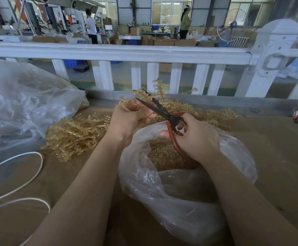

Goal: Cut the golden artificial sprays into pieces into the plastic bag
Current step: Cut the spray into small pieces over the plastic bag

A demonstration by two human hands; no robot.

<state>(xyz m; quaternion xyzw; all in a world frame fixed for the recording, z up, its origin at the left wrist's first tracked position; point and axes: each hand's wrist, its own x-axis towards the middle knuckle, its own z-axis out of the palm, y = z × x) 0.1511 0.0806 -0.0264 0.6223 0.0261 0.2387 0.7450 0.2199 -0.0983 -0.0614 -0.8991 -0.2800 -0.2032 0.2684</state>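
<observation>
Your left hand (130, 119) grips a golden spray (155, 94) above the plastic bag (189, 183), so pieces cut by the scissors (159, 108) your right hand (194, 137) holds drop in.

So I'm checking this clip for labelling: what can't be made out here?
Head view only:
- Scissors: handle loops partly covered by the right hand.
- Spray: lower stem hidden in the left hand.
- Plastic bag: depth of pieces hidden by folds.

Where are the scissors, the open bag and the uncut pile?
scissors (170, 117), head view, on the pivot.
plastic bag (236, 144), head view, on the right rim.
pile of sprays (73, 135), head view, on its middle.
</observation>
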